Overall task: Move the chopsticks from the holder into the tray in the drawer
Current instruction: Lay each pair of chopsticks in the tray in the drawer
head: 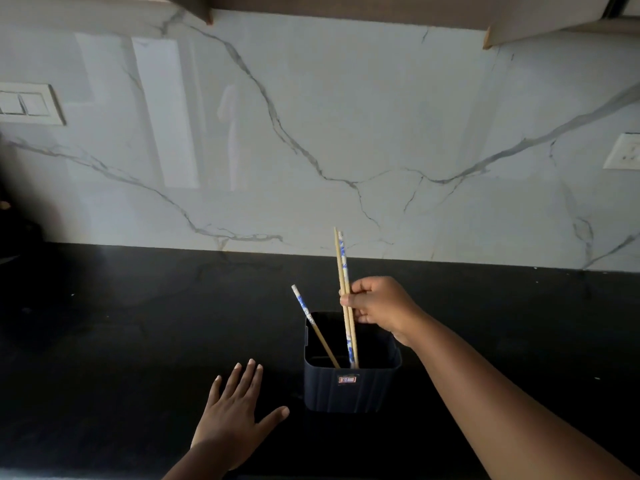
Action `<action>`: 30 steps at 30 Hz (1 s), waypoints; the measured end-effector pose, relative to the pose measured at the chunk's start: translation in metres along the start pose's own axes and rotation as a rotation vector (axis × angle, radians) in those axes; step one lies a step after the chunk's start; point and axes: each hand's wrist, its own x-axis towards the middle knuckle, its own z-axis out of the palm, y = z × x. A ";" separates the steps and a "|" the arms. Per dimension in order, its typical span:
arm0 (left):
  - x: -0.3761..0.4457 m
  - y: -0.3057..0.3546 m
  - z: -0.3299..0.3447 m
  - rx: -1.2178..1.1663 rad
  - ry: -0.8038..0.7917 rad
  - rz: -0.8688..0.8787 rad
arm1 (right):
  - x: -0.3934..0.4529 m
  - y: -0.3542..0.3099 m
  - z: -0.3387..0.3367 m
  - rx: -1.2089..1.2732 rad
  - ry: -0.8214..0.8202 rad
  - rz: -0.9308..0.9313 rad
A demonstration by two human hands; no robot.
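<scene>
A dark square holder (349, 389) stands on the black counter (138, 323). My right hand (379, 301) is closed around two upright chopsticks (342, 261), one plain wood and one with blue and white pattern; their lower ends are still inside the holder. A third chopstick (313, 323) with a blue and white top leans to the left in the holder, untouched. My left hand (235, 410) lies flat on the counter left of the holder, fingers spread, holding nothing. The drawer and tray are out of view.
A white marble backsplash (311, 150) rises behind the counter, with a switch plate (27, 103) at the left and a socket (623, 152) at the right. Cabinet undersides (346, 8) run along the top. A dark object sits at the far left edge.
</scene>
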 end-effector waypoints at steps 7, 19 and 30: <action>0.003 0.007 -0.027 -0.241 0.133 0.012 | -0.040 -0.070 -0.029 0.319 -0.003 -0.148; -0.022 0.089 -0.217 0.095 1.048 0.897 | -0.081 -0.100 -0.018 0.366 -0.112 -0.199; -0.039 0.101 -0.227 0.290 1.062 1.088 | -0.102 -0.099 -0.020 0.388 -0.118 -0.169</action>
